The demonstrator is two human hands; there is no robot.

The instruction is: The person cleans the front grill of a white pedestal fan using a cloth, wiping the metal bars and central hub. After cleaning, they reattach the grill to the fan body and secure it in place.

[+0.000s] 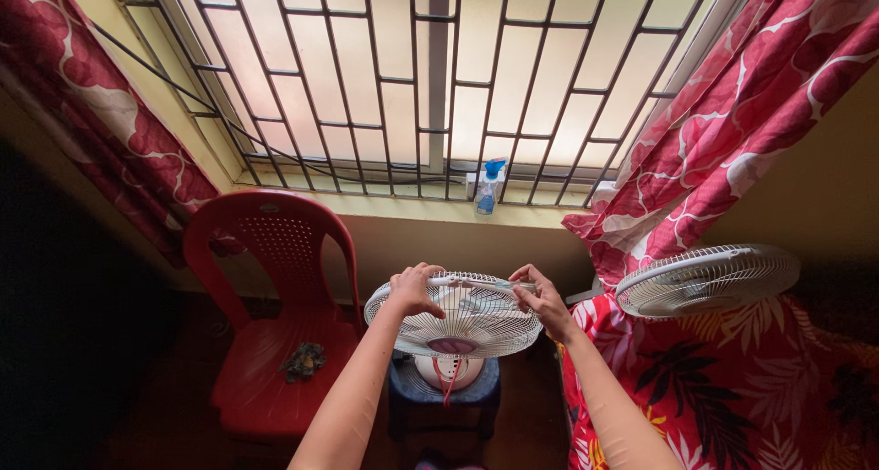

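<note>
Head view, lower centre: left hand (414, 290) and right hand (540, 298) grip the white fan guard (458, 319) over the fan; seating it needs rim alignment.

Both arms outstretched, left hand (414, 290) and right hand (542, 301) curled, gripping.

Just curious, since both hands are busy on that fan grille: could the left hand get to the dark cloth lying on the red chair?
Probably yes. The left hand grips the grille, and the cloth lies uncovered on the chair just beside that arm, nothing between. It would have to let go first.
</note>
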